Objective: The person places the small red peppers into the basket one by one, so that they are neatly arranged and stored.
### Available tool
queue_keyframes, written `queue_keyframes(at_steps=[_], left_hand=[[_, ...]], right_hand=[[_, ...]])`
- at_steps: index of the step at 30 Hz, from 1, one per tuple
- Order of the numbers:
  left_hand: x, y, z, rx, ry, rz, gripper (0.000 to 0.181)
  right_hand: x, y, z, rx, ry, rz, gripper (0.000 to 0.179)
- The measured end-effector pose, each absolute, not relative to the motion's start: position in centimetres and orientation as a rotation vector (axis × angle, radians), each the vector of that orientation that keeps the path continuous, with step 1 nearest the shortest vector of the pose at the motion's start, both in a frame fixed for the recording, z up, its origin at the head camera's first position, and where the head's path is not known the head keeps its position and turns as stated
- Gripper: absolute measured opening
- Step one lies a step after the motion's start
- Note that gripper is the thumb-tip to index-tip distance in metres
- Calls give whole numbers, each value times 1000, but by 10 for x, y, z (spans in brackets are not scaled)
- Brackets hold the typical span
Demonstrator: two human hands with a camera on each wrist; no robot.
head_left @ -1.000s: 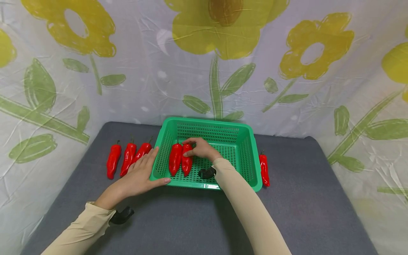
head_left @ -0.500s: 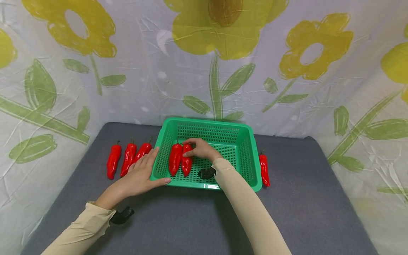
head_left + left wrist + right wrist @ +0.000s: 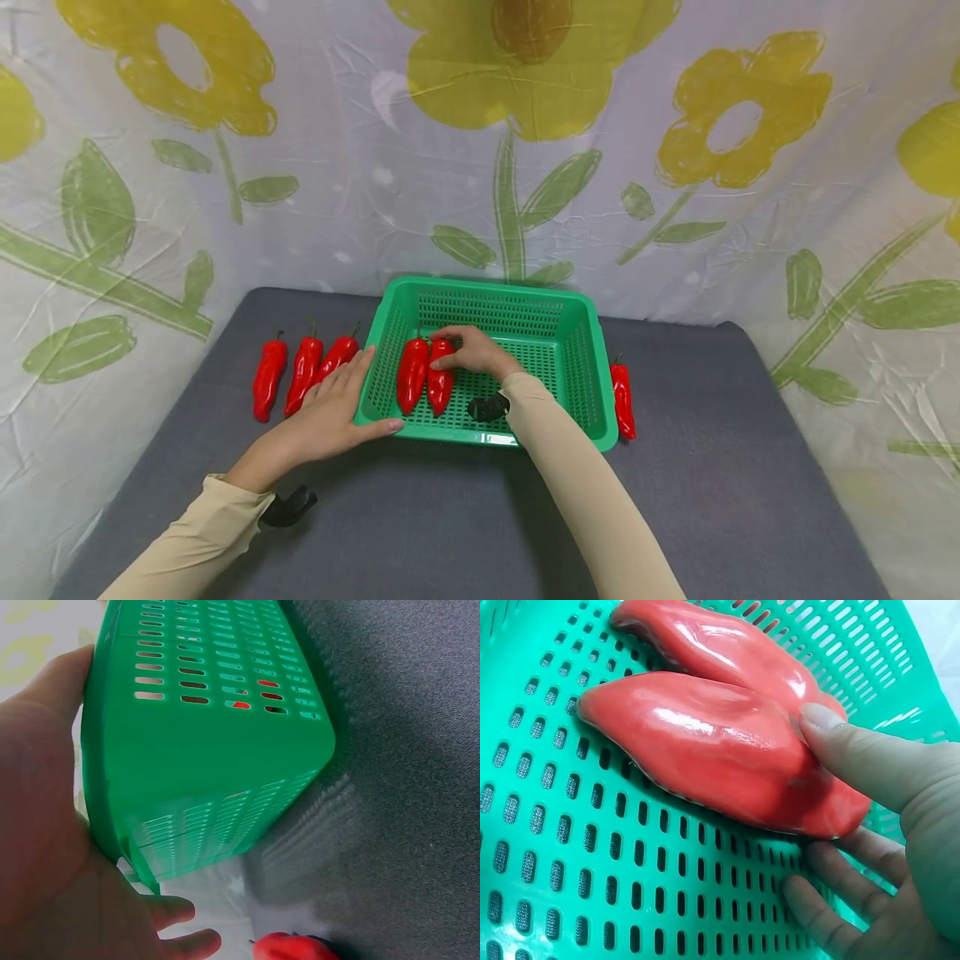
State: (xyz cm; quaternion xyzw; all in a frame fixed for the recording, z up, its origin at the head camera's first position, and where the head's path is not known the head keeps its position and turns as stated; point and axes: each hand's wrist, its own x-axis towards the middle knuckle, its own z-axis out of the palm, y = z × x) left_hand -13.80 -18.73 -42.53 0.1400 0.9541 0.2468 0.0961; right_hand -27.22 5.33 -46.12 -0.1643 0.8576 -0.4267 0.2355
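Note:
Inside the green plastic basket two long red peppers lie side by side at its left end. My right hand holds the right-hand red pepper near its stem end. In the right wrist view the thumb presses on that pepper's top, and the fingers curl beneath. The other red pepper lies right against it. Over the basket's front left corner my left hand rests with straight fingers. One side of the rim meets its thumb, the other its fingers, in the left wrist view.
Left of the basket, several red peppers lie on the grey tabletop, the nearest partly hidden by my left hand. Another red pepper lies against the basket's right side. Behind the table hangs a flower-printed cloth.

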Motion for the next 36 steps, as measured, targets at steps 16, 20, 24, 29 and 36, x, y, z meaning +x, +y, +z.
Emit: queue_keyframes(at_steps=[16, 20, 24, 29, 36], left_hand=[[-138, -187, -425, 408, 2827, 731, 115], [-138, -187, -424, 405, 2822, 735, 115], [-138, -186, -424, 404, 2822, 727, 115], [-138, -187, -425, 396, 2823, 724, 116], [-138, -187, -426, 398, 2819, 748, 116]], right_hand=[[-274, 59, -459, -452, 2354, -1165, 55], [-274, 63, -457, -443, 2351, -1149, 56], [-273, 67, -452, -438, 2353, -1133, 58], [-272, 76, -446, -438, 2383, -1122, 56], [-269, 98, -431, -449, 2398, -1118, 58]])
